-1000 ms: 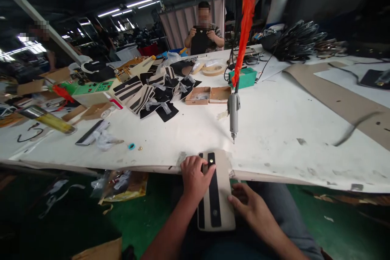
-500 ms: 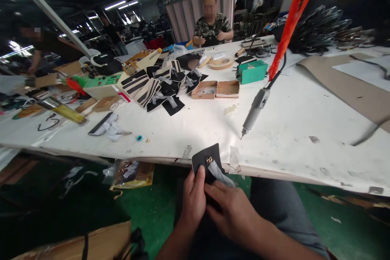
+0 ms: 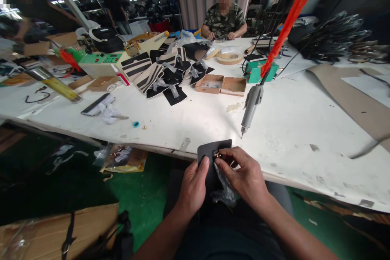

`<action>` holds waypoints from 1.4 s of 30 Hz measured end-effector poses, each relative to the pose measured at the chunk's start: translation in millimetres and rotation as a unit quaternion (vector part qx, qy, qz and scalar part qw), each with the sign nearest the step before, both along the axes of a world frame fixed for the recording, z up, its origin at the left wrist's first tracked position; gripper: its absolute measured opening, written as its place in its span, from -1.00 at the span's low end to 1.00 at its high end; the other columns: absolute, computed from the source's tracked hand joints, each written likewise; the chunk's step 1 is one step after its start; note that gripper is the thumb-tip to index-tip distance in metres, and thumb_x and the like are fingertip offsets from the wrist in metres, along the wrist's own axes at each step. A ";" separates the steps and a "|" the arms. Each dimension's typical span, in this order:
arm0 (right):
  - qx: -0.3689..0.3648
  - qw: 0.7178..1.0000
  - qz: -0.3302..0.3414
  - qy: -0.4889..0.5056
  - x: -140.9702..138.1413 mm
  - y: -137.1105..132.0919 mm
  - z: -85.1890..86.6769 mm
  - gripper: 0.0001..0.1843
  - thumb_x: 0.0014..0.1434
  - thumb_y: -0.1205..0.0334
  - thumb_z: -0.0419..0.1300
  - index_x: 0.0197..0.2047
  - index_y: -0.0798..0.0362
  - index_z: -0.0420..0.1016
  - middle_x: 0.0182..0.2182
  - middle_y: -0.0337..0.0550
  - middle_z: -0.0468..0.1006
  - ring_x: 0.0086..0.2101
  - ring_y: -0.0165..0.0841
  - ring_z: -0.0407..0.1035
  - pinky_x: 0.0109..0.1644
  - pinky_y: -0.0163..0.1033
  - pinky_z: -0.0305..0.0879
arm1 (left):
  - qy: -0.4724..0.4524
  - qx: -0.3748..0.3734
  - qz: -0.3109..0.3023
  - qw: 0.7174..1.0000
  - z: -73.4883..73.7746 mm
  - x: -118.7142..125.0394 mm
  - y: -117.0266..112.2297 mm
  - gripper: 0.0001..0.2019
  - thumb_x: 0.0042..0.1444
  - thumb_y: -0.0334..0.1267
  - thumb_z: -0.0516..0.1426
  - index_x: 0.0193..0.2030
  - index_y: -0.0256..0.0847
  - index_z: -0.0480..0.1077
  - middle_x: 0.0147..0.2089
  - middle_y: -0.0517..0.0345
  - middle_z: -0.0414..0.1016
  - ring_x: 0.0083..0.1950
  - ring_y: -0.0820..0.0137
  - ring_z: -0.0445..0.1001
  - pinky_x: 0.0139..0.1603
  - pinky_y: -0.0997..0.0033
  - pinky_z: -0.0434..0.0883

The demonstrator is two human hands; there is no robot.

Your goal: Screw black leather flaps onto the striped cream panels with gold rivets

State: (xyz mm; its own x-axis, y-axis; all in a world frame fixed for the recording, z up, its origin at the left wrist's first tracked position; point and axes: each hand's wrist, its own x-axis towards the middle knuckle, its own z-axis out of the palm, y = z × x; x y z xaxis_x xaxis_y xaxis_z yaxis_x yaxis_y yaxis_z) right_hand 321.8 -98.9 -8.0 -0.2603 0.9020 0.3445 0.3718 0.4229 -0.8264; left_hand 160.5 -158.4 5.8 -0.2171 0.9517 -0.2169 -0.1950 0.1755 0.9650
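Note:
My left hand (image 3: 194,185) grips a black leather-like panel (image 3: 210,149) by its left side, thumb on its face, just off the table's front edge. A small gold-coloured metal fitting (image 3: 217,154) sits on that panel. The fingers of my right hand (image 3: 243,170) are closed at this fitting, thumb and forefinger pinching it. Below the fitting hangs a piece of clear plastic wrap (image 3: 227,193), partly behind my right hand. Beyond my hands a grey electric screwdriver (image 3: 252,107) hangs bit-down from a red strap (image 3: 289,28).
On the white table (image 3: 170,126) lie striped and black panels (image 3: 169,77), two small cardboard boxes (image 3: 233,86), a green box (image 3: 254,72), a tape roll (image 3: 230,58) and a blue ring (image 3: 135,124). A co-worker in a camouflage shirt (image 3: 224,22) sits opposite. Brown sheet material (image 3: 344,97) lies at right.
My right hand has moved up from the panel's lower part to the metal fitting. The panel has turned slightly, and the plastic wrap now hangs lower. The view has shifted a little.

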 end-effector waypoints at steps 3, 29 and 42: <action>-0.062 0.998 -0.007 0.028 -4.0 -1.2 1.6 -0.76 0.29 0.02 0.37 -0.16 0.03 0.61 -0.28 -0.23 0.57 -0.29 -0.48 0.44 -0.20 -0.34 0.34 | 0.015 -0.002 0.003 1.000 0.3 -2.3 -1.2 -0.50 0.34 0.18 0.17 0.17 -0.13 0.59 0.11 0.16 0.71 0.05 0.32 0.61 0.02 0.51 0.48; 0.182 0.981 0.059 -0.021 -1.1 6.4 2.3 -0.75 0.37 0.42 0.26 0.07 -0.01 0.56 -0.09 -0.19 0.58 -0.11 -0.45 0.46 0.00 -0.24 0.43 | -0.010 0.014 -0.025 1.000 10.2 -4.9 4.5 -0.57 0.36 0.14 0.14 0.00 -0.14 0.64 -0.07 0.20 0.70 -0.04 0.39 0.54 0.06 0.56 0.45; 0.195 0.944 0.237 -0.117 23.5 44.0 33.8 -0.78 0.42 0.33 0.24 0.08 -0.07 0.58 -0.10 -0.24 0.60 -0.13 -0.48 0.47 -0.01 -0.22 0.35 | 0.014 -0.032 -0.121 0.992 22.6 -32.8 17.3 -0.55 0.29 0.18 0.20 -0.14 -0.22 0.60 -0.19 0.18 0.66 -0.11 0.35 0.55 0.03 0.45 0.44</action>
